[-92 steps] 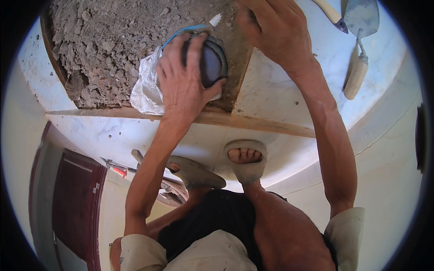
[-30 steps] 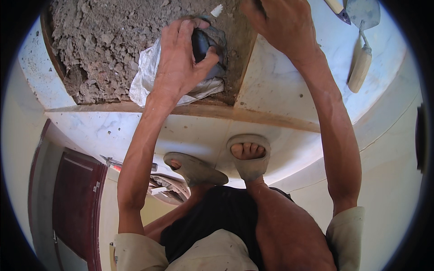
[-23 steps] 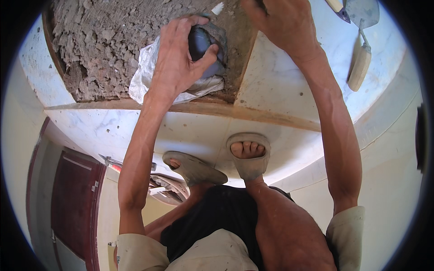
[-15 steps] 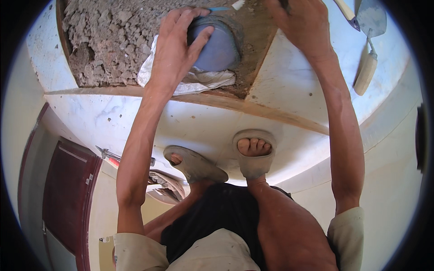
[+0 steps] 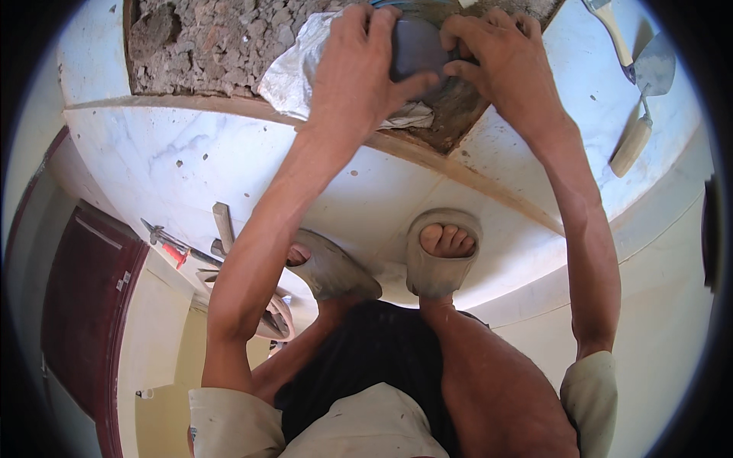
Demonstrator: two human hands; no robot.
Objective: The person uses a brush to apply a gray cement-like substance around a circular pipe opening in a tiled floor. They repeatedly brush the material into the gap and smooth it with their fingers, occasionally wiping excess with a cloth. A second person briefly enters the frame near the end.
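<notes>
Spreading thumb from fingers, left hand [image 5: 356,72] partly hides a white sack [image 5: 294,69]! Right hand [image 5: 510,70] curls beside the grey disc [image 5: 418,47], pinch unclear.

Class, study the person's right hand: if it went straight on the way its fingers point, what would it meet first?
The right hand would probably meet the round, bluish-grey, smooth-faced object just to its left; whether the two already touch is unclear from this view.
</notes>
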